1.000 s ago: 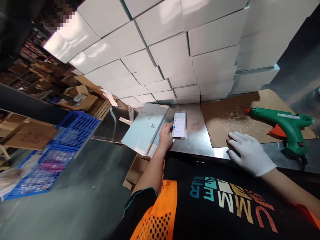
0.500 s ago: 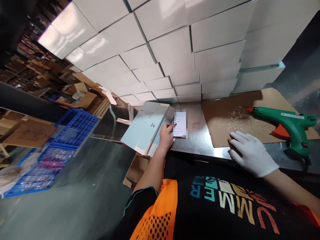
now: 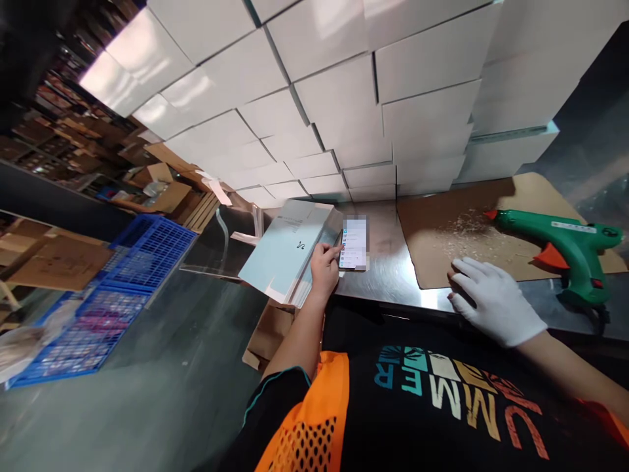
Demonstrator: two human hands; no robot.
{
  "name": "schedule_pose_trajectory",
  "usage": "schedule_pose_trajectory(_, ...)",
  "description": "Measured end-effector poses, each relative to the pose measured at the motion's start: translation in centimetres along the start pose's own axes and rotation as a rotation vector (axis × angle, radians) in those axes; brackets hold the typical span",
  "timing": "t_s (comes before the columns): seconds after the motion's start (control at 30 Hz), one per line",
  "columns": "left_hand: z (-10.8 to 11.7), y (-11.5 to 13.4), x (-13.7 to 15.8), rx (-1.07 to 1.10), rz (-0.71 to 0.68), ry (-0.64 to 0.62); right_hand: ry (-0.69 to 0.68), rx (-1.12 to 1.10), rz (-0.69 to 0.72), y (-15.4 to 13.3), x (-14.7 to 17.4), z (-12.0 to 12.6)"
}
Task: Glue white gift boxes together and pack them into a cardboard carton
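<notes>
A smartphone (image 3: 350, 248) with a lit list on its screen lies on the metal tabletop, partly blurred out. The index finger of my bare left hand (image 3: 324, 267) points onto the screen's left edge while the other fingers curl loosely, holding nothing. Left of that hand is a stack of light blue flat boxes (image 3: 280, 252) with a black squiggle on top. My right hand (image 3: 491, 298), in a white glove with bare fingertips, rests open at the near edge of a cardboard sheet (image 3: 427, 229). Beyond it on the right lies a green glue gun (image 3: 565, 242) with an orange trigger.
A tall wall of stacked white boxes (image 3: 339, 92) rises behind the metal table (image 3: 383, 229). Glue scraps (image 3: 466, 229) litter the cardboard. Blue plastic crates (image 3: 118, 295) and brown cartons (image 3: 59, 259) stand on the left, and another carton (image 3: 268, 331) is below the table edge.
My left index fingertip has shifted slightly left and down on the phone screen. The right hand, glue gun and boxes stay where they were.
</notes>
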State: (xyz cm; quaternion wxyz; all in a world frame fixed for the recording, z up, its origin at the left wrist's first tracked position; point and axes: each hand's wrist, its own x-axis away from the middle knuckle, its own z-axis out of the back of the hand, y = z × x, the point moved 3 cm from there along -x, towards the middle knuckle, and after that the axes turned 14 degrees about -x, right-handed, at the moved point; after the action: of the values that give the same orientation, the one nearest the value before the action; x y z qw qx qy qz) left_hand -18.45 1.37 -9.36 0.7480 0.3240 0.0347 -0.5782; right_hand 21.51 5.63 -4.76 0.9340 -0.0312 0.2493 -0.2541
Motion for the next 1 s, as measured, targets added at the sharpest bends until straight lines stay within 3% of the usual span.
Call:
schedule_pose_trajectory(0.4, 0.6, 0.2, 0.7, 0.039, -0.125, 0.201, 0.031, 0.024, 0.018, 0.2, 0.5, -0.2)
schedule_pose_trajectory(0.67, 2.0, 1.5, 4.1, -0.066, -0.277, 0.176, -0.015, 0.028, -0.001, 0.6, 0.7, -0.6)
schedule_pose_trajectory(0.83, 1.8, 1.6, 5.4, -0.169, -0.289, 0.146, -0.009, 0.045, 0.007, 0.7, 0.9, -0.8)
schedule_pose_trajectory(1.0, 1.3, 1.6, 5.7, -0.183, -0.357, 0.219, -0.002, 0.055, 0.016, 0.5, 0.5, -0.5)
